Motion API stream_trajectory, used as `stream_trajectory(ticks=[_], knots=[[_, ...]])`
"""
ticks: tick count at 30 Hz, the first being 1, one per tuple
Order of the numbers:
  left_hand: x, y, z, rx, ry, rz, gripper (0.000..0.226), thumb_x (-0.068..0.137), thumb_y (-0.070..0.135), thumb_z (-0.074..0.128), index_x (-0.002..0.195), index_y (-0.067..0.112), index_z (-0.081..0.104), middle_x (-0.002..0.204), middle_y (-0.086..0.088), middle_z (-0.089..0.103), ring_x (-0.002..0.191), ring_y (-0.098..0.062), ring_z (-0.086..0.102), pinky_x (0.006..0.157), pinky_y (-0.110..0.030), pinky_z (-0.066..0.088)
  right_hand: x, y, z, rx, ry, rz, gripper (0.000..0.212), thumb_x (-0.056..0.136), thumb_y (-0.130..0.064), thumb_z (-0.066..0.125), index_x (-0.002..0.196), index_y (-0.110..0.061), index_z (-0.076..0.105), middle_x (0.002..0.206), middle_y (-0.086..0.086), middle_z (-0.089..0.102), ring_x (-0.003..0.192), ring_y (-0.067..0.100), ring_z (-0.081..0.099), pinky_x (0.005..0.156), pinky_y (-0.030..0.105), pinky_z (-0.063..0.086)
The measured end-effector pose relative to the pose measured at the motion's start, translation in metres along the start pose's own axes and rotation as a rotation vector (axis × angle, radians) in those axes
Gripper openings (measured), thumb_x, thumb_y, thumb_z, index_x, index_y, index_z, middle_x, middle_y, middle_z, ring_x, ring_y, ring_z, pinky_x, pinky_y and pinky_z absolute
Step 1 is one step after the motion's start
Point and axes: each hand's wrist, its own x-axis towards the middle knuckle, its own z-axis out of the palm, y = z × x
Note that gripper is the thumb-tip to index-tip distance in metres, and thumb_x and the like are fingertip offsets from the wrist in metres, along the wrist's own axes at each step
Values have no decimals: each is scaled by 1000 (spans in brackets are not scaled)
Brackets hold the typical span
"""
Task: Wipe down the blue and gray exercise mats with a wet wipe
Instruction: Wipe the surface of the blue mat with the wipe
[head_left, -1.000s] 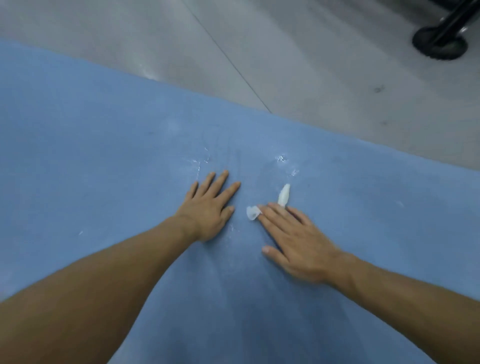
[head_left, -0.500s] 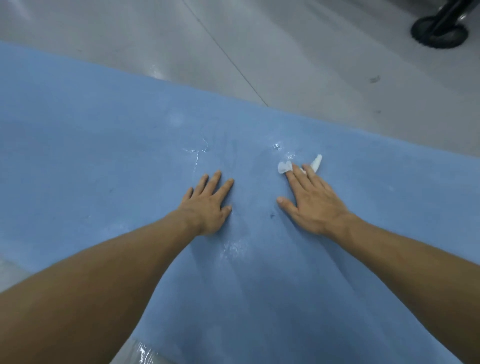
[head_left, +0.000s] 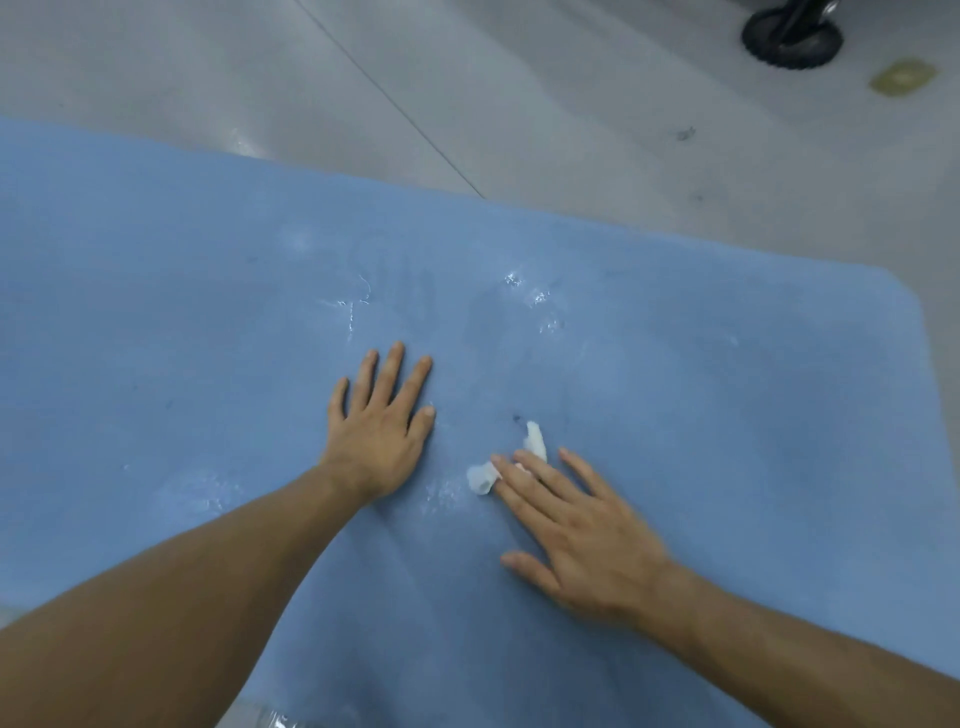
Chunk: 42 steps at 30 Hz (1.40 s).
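A blue exercise mat (head_left: 727, 395) fills most of the head view, with wet streaks shining near its middle. My left hand (head_left: 379, 421) lies flat on the mat, fingers spread and straight. My right hand (head_left: 576, 530) presses a small crumpled white wet wipe (head_left: 480, 478) onto the mat with straight fingers; the wipe sticks out past the fingertips on two sides. No gray mat is in view.
Gray floor (head_left: 519, 104) runs beyond the mat's far edge. A black round base of some stand (head_left: 792, 36) sits at the top right, with a yellowish mark (head_left: 904, 77) on the floor beside it. The mat's rounded far corner is at the right.
My right hand slid the wipe away across the mat, then pulled it back toward me. My left hand stayed flat in place.
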Motion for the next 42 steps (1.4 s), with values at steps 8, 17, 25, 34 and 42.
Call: stream_trajectory(ticks=[8,17,25,34,42], knots=[[-4,3,0,-6,23,-6,60,106,54,19,162,49,-4,170,18,-18,157,-10,-19,126,-44,-10,14,97,-9,68,-3,552,80,96,-74,6,165,-34,2,173,-9,4,158,36,-5,126,47,11],[-4,11,-7,-22,-30,-21,61,109,49,19,164,42,-5,171,13,-20,157,-15,-20,127,-47,-12,20,100,0,184,109,822,82,95,-80,9,164,-35,5,173,-9,1,156,40,-6,126,53,5],[-8,13,-4,-44,12,-26,60,109,49,21,165,41,0,172,13,-17,158,-16,-18,127,-47,-10,5,37,-10,173,3,347,89,99,-73,18,166,-17,4,174,0,6,160,21,-2,128,40,7],[-9,10,2,-54,52,-17,60,108,49,22,165,40,5,173,13,-12,159,-16,-14,127,-48,-9,-10,-38,11,68,-12,-143,79,105,-67,28,164,-15,25,170,3,24,159,22,12,126,37,13],[-12,8,6,-56,53,-18,61,107,52,16,165,40,3,172,12,-13,158,-16,-16,127,-48,-8,12,86,-11,-10,-28,380,76,99,-70,1,164,-33,-9,173,-14,0,159,29,-7,127,46,8]])
